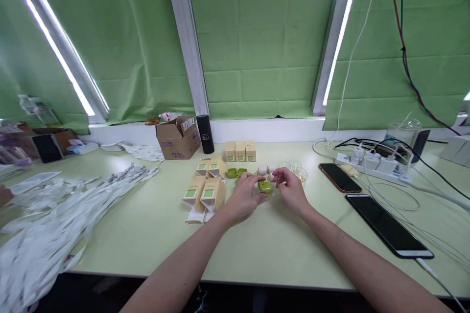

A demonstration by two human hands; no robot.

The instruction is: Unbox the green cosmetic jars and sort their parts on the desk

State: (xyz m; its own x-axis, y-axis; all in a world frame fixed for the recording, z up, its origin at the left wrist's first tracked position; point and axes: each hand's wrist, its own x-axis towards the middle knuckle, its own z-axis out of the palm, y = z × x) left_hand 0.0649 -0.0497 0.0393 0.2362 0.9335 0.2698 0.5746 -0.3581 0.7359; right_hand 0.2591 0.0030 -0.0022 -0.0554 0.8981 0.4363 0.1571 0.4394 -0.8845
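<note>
My left hand [244,199] holds a small glossy green case [265,187] between thumb and fingers, just above the table. Close to the case's right side is my right hand [291,190], its fingertips bent together in a pinch; whatever is between them is too small to make out. Behind the hands lie small pale cylinders [262,170] and a clear compartment tray [298,170] with little yellowish pieces inside. Open green cases [237,173] sit beyond my left fingers. Left of them, several cream cartons with green labels [213,190] lie with flaps open.
Three closed cream boxes [240,151] stand at the back, near a black bottle [205,134] and a brown carton [178,138]. White strips [73,210] cover the left side. Phones [389,225], cables and a power strip [370,166] occupy the right. Another person's hand [4,195] shows far left.
</note>
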